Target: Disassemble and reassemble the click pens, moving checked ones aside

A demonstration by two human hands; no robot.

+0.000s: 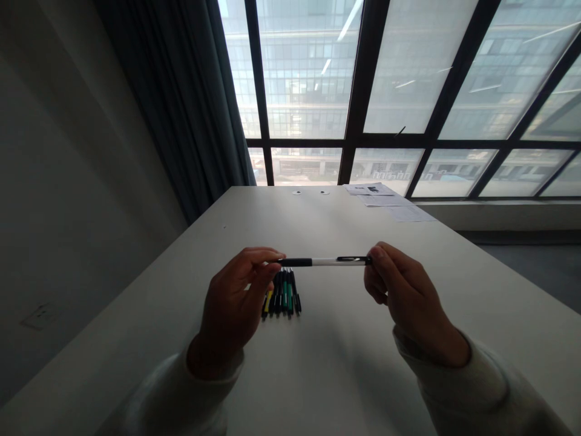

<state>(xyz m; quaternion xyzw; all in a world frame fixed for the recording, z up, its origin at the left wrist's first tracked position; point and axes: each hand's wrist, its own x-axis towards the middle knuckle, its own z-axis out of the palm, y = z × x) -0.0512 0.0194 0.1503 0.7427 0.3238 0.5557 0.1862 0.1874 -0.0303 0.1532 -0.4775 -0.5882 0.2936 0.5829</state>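
One pen [324,262] hangs level above the counter [313,375], the left hand [236,297] pinching its grip end and the right hand [406,293] its clip end. Should either pinch slacken, I reckon it could drop and scatter the row of pens [284,295] lying near its left end.

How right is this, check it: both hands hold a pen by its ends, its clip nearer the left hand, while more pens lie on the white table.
Wrong on the clip: the head view shows it nearer the right hand, not the left hand. Both hands hold the pen by its ends, and more pens lie on the white table.
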